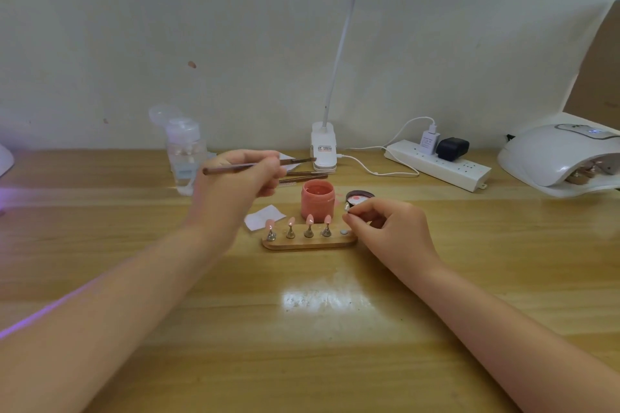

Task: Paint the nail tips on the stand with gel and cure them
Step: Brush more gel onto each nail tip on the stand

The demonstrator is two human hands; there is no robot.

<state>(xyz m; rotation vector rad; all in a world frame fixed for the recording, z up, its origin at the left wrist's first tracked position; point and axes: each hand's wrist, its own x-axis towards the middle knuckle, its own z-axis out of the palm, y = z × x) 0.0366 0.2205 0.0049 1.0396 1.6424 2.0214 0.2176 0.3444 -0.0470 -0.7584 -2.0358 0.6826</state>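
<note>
A wooden stand (pixel 308 242) lies mid-table with several metal holders carrying pink nail tips (pixel 309 219); its rightmost spot (pixel 344 232) is bare. My left hand (pixel 235 184) grips a brown gel brush (pixel 255 165), raised above and left of the stand, bristles pointing right. My right hand (pixel 385 225) pinches one small nail tip holder (pixel 346 208) just right of the stand. Behind the stand is an open pink gel jar (pixel 317 198), with its lid (pixel 359 198) lying beside it.
A white curing lamp (pixel 557 157) sits at the back right with something inside. A power strip (pixel 439 164), clip desk lamp (pixel 323 149), clear pump bottle (pixel 186 151), spare brushes (pixel 305 175) and paper wipes (pixel 263 217) lie around. Purple light glows at the left edge.
</note>
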